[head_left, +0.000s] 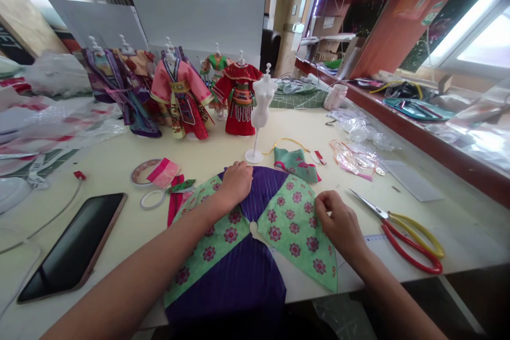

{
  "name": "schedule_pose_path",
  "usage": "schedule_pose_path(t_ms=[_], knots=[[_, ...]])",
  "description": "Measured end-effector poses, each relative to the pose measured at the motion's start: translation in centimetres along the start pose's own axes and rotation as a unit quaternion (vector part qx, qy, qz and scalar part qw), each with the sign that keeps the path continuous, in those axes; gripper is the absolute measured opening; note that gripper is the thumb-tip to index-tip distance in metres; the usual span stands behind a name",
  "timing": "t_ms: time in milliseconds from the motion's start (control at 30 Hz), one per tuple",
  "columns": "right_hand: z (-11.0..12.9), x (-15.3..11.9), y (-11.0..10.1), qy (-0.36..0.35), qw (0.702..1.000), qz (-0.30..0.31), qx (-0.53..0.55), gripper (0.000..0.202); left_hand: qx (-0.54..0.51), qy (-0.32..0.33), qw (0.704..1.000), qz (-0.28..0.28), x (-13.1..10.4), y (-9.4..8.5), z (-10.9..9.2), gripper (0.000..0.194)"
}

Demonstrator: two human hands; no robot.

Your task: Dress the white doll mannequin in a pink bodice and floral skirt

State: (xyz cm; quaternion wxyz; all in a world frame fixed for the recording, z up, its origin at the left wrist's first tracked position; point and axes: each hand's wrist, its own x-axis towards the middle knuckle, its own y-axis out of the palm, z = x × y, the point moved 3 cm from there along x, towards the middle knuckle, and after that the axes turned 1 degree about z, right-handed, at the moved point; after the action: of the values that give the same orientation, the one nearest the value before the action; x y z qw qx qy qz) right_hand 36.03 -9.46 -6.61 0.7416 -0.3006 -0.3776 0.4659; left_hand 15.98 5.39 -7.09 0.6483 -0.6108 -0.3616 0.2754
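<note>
A round panelled cloth (292, 218) lies before me at the table's front, made of green flowered panels and dark purple ones. It has a small hole at its middle, and one side is split open below the hole. My left hand (238, 185) is closed at the far edge of the cloth, where purple meets green. At the right edge of the green panel my right hand (338, 220) pinches the cloth between thumb and curled fingers. The purple front part hangs over the table edge toward my lap.
Scissors (398, 231) lie right of my right hand, by a ruler (376, 239). A bare white doll mannequin (263, 101) stands behind the cloth, with dressed mannequins (181, 93) further back. Left are tape rolls (152, 199) and a phone (74, 244). Teal scraps (297, 163) lie beyond.
</note>
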Motion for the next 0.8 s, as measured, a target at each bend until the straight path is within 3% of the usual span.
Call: schedule_pose_path(t_ms=[233,400,500,567,633,700,800], knots=[[-0.7,2.9,-0.4,-0.027,0.995,-0.022,-0.094,0.012,0.032,-0.009,0.999,-0.015,2.5,0.0,0.0,0.026],[-0.3,3.9,-0.5,-0.118,0.966,-0.118,-0.199,0.015,0.047,-0.011,0.999,-0.017,1.6,-1.4,0.7,0.023],[1.7,2.0,-0.8,-0.208,0.961,-0.122,-0.137,0.015,0.052,0.002,0.999,-0.001,-1.8,-3.0,1.4,0.022],[3.4,-0.2,-0.6,-0.245,0.968,-0.035,-0.049,0.013,0.052,0.017,0.998,0.02,-5.2,-3.9,1.4,0.021],[4.9,-2.6,0.1,-0.239,0.967,0.08,0.018,0.013,0.043,0.055,0.996,0.055,-9.2,-4.1,0.9,0.022],[5.9,-4.9,0.9,-0.217,0.965,0.143,0.045,0.01,0.02,0.075,0.996,0.047,-13.0,-3.9,0.2,0.021],[7.1,-7.2,2.4,-0.195,0.964,0.176,0.038,0.008,-0.001,0.123,0.992,-0.009,-17.2,-2.9,-0.7,0.039]])
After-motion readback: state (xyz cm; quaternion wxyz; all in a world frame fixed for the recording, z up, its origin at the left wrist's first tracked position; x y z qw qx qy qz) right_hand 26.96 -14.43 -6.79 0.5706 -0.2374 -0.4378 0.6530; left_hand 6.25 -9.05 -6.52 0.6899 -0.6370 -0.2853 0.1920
